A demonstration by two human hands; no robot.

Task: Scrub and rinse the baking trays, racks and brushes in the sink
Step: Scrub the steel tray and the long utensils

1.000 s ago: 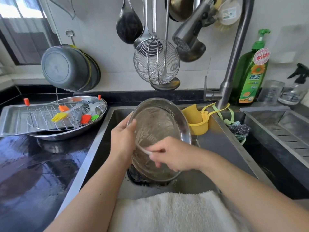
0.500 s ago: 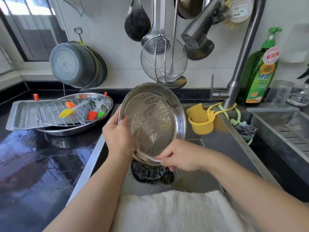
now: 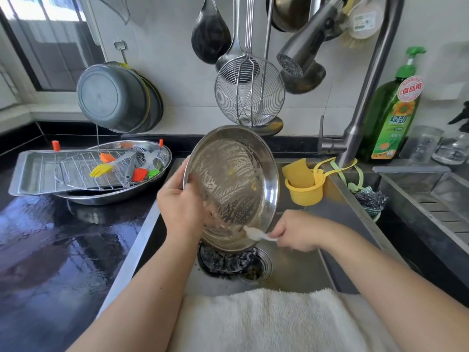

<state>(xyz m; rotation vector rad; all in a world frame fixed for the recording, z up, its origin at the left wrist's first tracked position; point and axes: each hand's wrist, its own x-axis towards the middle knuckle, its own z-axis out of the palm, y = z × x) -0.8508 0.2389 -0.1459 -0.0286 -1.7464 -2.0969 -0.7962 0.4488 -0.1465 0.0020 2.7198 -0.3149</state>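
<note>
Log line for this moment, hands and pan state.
left hand: holds pan tilted over sink | right hand: pinches white brush at pan's lower rim | pan: soapy streaks | faucet: no water visible

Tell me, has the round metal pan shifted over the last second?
Yes. The pan, held by the left hand, has risen: its top rim now nearly meets the hanging wire skimmer, and it has uncovered the sink drain.

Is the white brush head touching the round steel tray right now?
Touching. The head view shows the white brush, pinched in the right hand, with its head pressed on the lower inside rim of the round tray, no gap visible.
</note>
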